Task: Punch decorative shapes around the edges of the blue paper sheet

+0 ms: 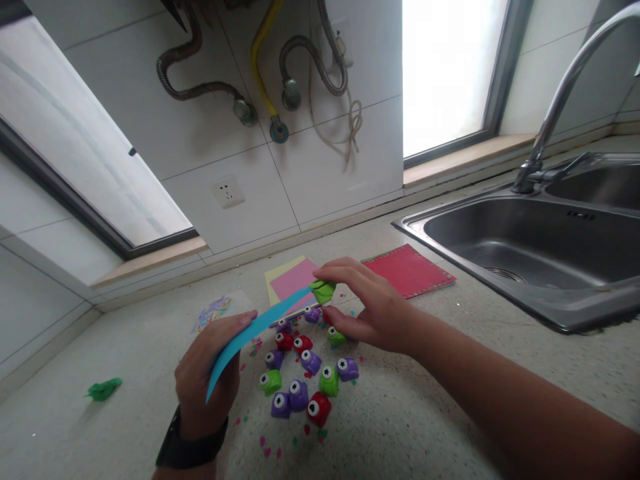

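A blue sheet of paper (260, 326) is raised above the counter, bending in a curve. My left hand (213, 363), with a black band at the wrist, is closed on its left part. At the sheet's far right end, a green craft punch (323, 290) sits on the paper's edge, pinched between the thumb and fingers of my right hand (373, 303). Below lie several small punches: a red punch (319, 408), a purple punch (299, 395), a green punch (329, 381) and others. Tiny paper cut-outs (267, 452) are scattered around them.
Behind my hands lie pink paper (293, 283) and yellow paper (274, 275). Red paper (410, 270) with punched edges lies right, before the steel sink (500, 230) and faucet (537, 147). At left are a pile of cut-outs (214, 312) and a green crumpled piece (104, 389).
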{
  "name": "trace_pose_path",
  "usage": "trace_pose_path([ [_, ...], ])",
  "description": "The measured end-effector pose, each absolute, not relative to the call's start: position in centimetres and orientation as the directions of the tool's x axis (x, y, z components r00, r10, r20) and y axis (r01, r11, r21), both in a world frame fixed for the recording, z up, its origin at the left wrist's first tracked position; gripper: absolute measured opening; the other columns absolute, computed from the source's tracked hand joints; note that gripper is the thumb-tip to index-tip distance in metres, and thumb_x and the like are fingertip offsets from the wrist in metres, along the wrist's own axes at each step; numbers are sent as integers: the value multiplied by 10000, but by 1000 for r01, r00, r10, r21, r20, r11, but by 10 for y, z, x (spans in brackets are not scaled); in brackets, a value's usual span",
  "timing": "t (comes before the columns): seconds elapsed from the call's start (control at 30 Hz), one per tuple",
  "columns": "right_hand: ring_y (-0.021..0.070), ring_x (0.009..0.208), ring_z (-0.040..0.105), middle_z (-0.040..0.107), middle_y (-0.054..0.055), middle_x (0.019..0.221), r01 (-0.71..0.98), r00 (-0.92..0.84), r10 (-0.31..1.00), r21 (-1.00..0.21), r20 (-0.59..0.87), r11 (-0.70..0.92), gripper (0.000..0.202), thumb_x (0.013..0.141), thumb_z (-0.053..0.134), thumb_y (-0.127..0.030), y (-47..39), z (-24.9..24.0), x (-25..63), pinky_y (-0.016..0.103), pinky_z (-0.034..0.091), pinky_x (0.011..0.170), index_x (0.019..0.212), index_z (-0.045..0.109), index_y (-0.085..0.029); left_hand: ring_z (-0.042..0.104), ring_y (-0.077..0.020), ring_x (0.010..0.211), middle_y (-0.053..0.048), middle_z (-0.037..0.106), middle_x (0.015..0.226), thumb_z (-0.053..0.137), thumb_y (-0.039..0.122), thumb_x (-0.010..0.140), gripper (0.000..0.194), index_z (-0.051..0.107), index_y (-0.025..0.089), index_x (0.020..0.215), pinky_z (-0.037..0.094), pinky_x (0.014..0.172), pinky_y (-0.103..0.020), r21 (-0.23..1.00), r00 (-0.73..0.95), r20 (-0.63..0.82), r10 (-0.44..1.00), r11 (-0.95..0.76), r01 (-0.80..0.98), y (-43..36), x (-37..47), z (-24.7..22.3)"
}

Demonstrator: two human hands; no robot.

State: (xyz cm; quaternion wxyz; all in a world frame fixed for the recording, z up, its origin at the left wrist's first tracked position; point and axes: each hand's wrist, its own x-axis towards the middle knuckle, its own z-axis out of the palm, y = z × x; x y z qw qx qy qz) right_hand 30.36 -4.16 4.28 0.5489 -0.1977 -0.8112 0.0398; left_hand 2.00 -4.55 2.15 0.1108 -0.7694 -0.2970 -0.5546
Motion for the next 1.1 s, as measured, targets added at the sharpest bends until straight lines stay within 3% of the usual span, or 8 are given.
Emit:
trace_pose_path([
  [0.17,205,1095,587,622,107,1179,253,-355,433,-361,829,898,457,857,654,-113,-41,42,304,378,508,954,1290,530,-187,735,-230,900,-68,784,975,631,197,915,153,754,225,1002,570,879,-368,202,229,885,404,-779,594,-43,16,21],
  [0.3,174,935,607,643,77,1087,230,-376,529,-477,761,848,394,845,697,-159,-38,42,306,343,520,844,1221,579,-183,732,-241,866,-55,783,924,664,273,889,130,773,227,944,578,848,-363,328,172,812,557,-680,656,-43,8,19],
  [0.43,155,785,597,628,49,935,180,-385,698,-693,604,699,318,830,741,-271,-34,37,307,338,515,750,1096,606,-161,718,-270,801,-60,757,814,726,423,825,244,763,196,906,591,767,-384,586,19,595,804,-450,674,-46,0,19],
  [0.53,150,765,574,609,30,887,114,-413,763,-803,497,585,333,823,756,-339,-30,33,308,327,503,722,1070,609,-170,690,-254,669,-64,740,749,747,506,780,340,736,171,833,589,622,-362,788,-15,362,932,-297,539,-49,0,22],
  [0.63,145,759,563,608,25,862,41,-447,787,-869,426,494,311,826,755,-370,-27,29,308,313,484,705,1022,622,-169,679,-244,641,-67,739,738,778,531,735,387,720,157,814,587,575,-346,905,19,176,984,-169,391,-50,5,28],
  [0.83,109,645,567,627,3,788,-166,-478,847,-971,230,170,342,802,787,-412,-19,22,302,261,463,608,981,617,-175,671,-211,610,-57,745,760,815,511,702,396,707,153,834,579,552,-308,963,45,31,999,-42,267,-49,15,39],
  [0.97,108,669,571,650,19,817,-256,-492,849,-964,192,70,313,813,785,-384,-16,18,300,257,463,627,1000,681,-155,728,-263,690,-101,781,895,773,499,765,434,710,151,1017,616,622,-378,969,91,-76,993,52,243,-47,15,41],
  [1.1,105,657,546,642,28,803,-284,-505,852,-959,141,-9,250,833,764,-351,-18,19,299,256,445,622,932,707,-129,753,-309,784,-138,783,998,751,487,797,524,679,147,1190,632,662,-421,972,106,-88,991,62,228,-44,14,39],
])
